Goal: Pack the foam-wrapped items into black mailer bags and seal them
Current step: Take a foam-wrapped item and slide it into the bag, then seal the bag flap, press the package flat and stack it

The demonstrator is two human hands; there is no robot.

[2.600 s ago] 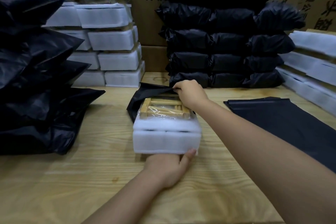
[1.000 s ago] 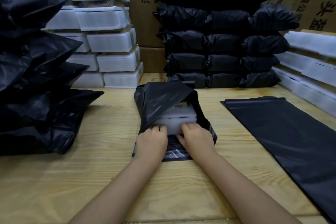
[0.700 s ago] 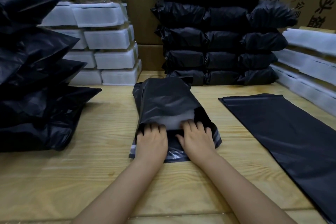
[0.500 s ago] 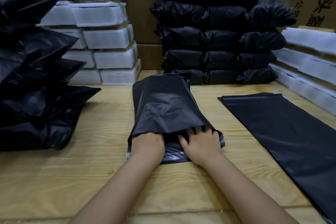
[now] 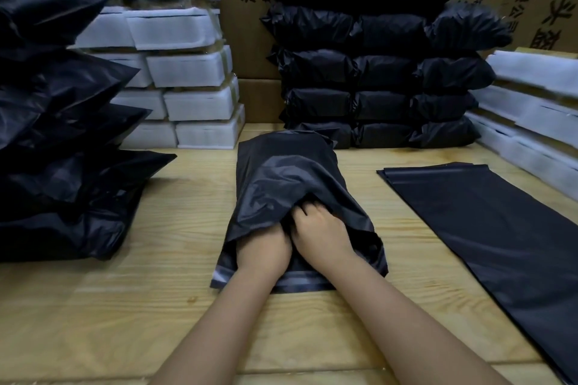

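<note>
A black mailer bag (image 5: 281, 172) lies lengthways in the middle of the wooden table (image 5: 140, 306), its mouth toward me. It bulges with the foam-wrapped item, which is hidden inside. Both my hands reach into the mouth side by side. The bag's upper layer drapes over my left hand (image 5: 264, 250) and hides its fingers. Of my right hand (image 5: 322, 234) the back and a few bent fingers show, pressing deep into the bag. The bag's grey sealing flap (image 5: 300, 283) lies flat under my wrists.
Flat empty mailer bags (image 5: 484, 212) lie at the right. Packed black bags are stacked at the back (image 5: 375, 72) and piled at the left (image 5: 62, 134). Foam-wrapped items stand stacked at the back left (image 5: 184, 72) and far right (image 5: 531, 109). Cardboard boxes (image 5: 247, 40) stand behind.
The foam-wrapped item went from half outside the bag to fully inside. Both hands pushed it forward and have followed it deeper into the mouth; the white foam no longer shows.
</note>
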